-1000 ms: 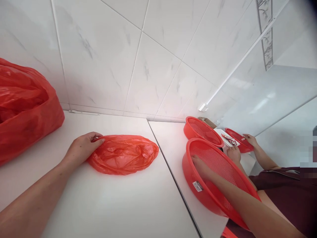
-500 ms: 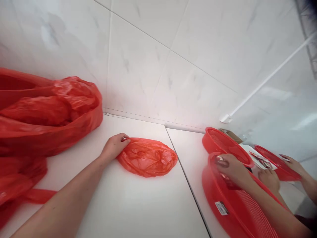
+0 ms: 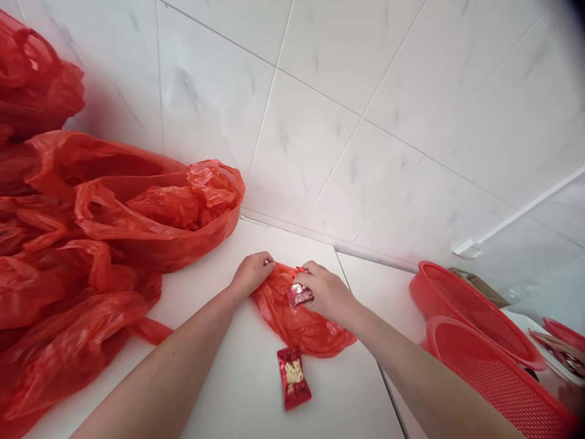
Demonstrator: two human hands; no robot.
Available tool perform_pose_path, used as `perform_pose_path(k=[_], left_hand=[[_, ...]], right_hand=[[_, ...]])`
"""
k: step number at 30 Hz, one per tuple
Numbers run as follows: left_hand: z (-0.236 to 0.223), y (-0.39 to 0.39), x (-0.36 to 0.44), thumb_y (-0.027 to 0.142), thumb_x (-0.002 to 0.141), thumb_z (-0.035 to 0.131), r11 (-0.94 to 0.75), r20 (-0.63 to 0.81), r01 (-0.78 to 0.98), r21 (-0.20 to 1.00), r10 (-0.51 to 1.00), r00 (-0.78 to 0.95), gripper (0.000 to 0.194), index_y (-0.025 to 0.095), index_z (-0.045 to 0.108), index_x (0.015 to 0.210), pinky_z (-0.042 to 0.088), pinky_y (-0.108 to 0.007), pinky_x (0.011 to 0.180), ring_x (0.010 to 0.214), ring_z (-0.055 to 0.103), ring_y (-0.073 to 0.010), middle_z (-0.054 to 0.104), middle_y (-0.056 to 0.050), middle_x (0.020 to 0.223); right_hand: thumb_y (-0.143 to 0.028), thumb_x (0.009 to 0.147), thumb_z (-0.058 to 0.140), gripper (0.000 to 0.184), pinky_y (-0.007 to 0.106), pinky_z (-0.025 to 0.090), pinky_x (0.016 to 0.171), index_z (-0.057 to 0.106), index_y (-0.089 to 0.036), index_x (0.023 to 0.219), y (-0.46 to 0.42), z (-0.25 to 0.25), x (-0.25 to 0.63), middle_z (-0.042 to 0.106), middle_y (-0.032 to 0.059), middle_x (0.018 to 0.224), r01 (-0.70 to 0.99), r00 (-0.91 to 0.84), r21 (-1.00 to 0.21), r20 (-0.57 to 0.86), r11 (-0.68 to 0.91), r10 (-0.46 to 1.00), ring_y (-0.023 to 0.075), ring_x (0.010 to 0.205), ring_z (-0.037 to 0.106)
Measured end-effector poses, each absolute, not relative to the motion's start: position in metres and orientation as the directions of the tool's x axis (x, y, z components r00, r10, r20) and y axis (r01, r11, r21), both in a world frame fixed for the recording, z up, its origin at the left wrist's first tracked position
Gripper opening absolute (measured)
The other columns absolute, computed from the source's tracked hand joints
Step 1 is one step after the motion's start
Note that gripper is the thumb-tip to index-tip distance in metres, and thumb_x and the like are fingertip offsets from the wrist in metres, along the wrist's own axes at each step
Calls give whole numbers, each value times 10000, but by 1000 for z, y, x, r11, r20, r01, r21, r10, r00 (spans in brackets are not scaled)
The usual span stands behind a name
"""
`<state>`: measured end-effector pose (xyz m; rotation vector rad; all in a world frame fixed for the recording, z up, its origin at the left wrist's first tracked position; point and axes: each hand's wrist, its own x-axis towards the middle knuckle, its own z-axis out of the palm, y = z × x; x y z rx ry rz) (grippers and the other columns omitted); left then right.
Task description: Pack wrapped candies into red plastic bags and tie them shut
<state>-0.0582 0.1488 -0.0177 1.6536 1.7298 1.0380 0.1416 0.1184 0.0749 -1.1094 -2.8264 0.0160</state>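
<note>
My left hand (image 3: 251, 275) pinches the rim of a small red plastic bag (image 3: 292, 326) on the white table (image 3: 233, 378). Over the same bag, my right hand (image 3: 325, 294) is closed around a shiny dark-red snack packet (image 3: 300, 294) with pale printing. The packet's upper part is hidden by my fingers. Another red snack packet (image 3: 293, 377), with a cream-coloured picture on it, lies flat on the table just in front of the bag.
Large red plastic bags (image 3: 173, 238) are heaped along the left. Two red mesh baskets (image 3: 475, 311) stand at the right, by a white tray (image 3: 525, 323) with packets. A tiled wall (image 3: 315, 152) rises behind the table.
My right hand has come from the basket on the right to the small bag with a packet. A second packet now lies on the table. My view has shifted left.
</note>
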Motion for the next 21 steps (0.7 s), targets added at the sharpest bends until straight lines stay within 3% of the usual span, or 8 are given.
perform_pose_path(k=[2,6,9,11,13,17,19,21], left_hand=[[-20,150,-59,355,902,524,-45,125,592,805,988,-95,242,142,610,976,520,-326,712,767,612,-141,643,-40,910],[-23,153,-60,344,904,525,-44,113,612,790,991,-76,253,151,596,1051,528,-359,767,858,617,-163,630,-62,1021],[-25,154,-59,339,903,527,-43,111,620,784,991,-72,259,156,590,1074,526,-373,789,895,614,-174,621,-69,1062],[-25,154,-59,337,903,527,-42,112,622,782,991,-75,260,159,589,1081,524,-378,799,908,612,-177,617,-72,1077],[-26,153,-59,334,903,528,-41,114,624,781,990,-78,259,161,588,1086,522,-382,807,920,610,-180,614,-74,1090],[-27,152,-58,333,902,529,-45,120,628,777,990,-77,263,162,586,1094,521,-386,814,930,608,-183,611,-76,1101],[-27,152,-58,333,902,529,-46,120,632,774,990,-75,266,163,584,1099,521,-388,815,933,608,-184,609,-77,1106],[-27,152,-58,334,901,530,-46,119,637,770,990,-72,270,162,582,1103,522,-388,813,934,608,-185,608,-77,1108]], right_hand=[[-129,686,638,288,277,454,679,619,-252,946,127,66,138,526,23,987,672,-739,-90,-19,735,673,173,841,532],[-249,614,757,680,343,459,867,512,-306,1245,122,67,151,479,38,1262,731,-674,-224,-88,645,733,240,1125,477],[-236,758,625,533,355,420,948,484,-302,1268,93,76,161,490,29,1278,791,-567,-264,24,552,823,214,1166,465],[-226,823,545,372,347,448,895,541,-286,1190,63,76,163,578,25,1149,807,-544,-256,25,532,839,199,1047,545],[-264,831,552,303,334,484,793,579,-277,1133,33,67,160,636,21,1002,809,-565,-247,-81,533,821,199,894,604],[-397,702,692,584,343,514,677,527,-264,1246,-12,27,148,634,66,962,805,-593,-143,-209,576,777,257,813,635],[-322,663,688,562,334,516,644,550,-276,1206,-23,8,142,597,74,983,813,-583,-97,-159,575,797,259,813,625],[-181,628,621,458,294,508,617,594,-289,1073,-27,-2,140,556,46,963,815,-577,-135,-108,563,809,216,773,608]])
